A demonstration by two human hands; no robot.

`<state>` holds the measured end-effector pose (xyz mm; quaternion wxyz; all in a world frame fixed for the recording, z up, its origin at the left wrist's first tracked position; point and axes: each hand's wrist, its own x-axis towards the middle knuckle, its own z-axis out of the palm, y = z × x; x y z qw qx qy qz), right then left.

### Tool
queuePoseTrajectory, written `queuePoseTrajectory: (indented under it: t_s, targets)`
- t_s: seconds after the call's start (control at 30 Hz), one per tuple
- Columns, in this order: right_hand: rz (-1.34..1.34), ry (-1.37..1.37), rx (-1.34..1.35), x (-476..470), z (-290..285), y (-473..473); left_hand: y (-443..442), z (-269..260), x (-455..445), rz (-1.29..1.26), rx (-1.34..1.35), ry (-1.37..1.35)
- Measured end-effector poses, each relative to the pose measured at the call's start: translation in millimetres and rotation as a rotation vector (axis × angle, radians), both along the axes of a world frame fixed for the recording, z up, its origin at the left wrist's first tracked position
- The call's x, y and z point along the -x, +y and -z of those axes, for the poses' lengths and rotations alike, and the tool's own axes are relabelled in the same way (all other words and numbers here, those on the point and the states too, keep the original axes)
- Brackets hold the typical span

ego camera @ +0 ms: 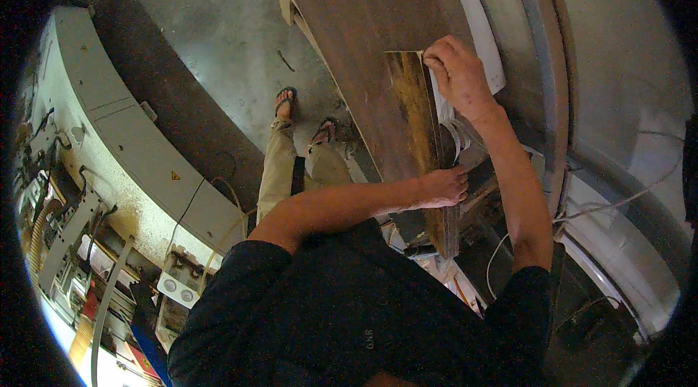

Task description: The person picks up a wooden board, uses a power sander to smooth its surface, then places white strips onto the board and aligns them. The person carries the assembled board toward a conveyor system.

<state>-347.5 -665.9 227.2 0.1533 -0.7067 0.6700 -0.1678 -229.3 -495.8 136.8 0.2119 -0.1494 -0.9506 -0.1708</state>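
Observation:
A narrow board with brown and yellow wood grain (411,109) lies on a wide brown panel. My right hand (458,79) is at its far corner, with thumb and fingers pinched on the board's edge. My left hand (444,188) is curled over the near part of the same board, fingers bent at its right-hand edge; what lies under them is hidden. Thin, pale, curled strips (455,131) hang along that edge between my hands. Below my left hand, the layered end of a narrow stack (450,231) sticks out.
The wide brown panel (371,16) rests on a wooden support (286,2). Grey machine cabinets (142,125) with hoses and cables stand on the left. A curved metal frame (556,82) and a loose pale cable (616,204) are on the right. A socket box (179,289) sits lower left.

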Motion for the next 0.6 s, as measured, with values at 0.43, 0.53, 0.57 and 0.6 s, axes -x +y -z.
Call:
queuePoseTrajectory:
  t_s: [0.43, 0.53, 0.57, 0.6]
  targets:
    - [-0.139, -0.031, -0.01, 10, -3, -11, 5, 4, 4, -0.012, -0.073, -0.02]
    - [-0.248, 0.018, -0.111, 15, -2, -25, 7, 6, 2, -0.069, -0.075, 0.034]
    - [-0.3, 0.094, -0.103, 17, -1, -29, 7, 7, 2, -0.06, -0.098, 0.03]
    - [-0.349, 0.174, -0.095, 17, 0, -31, 8, 8, 2, -0.039, -0.111, 0.01]
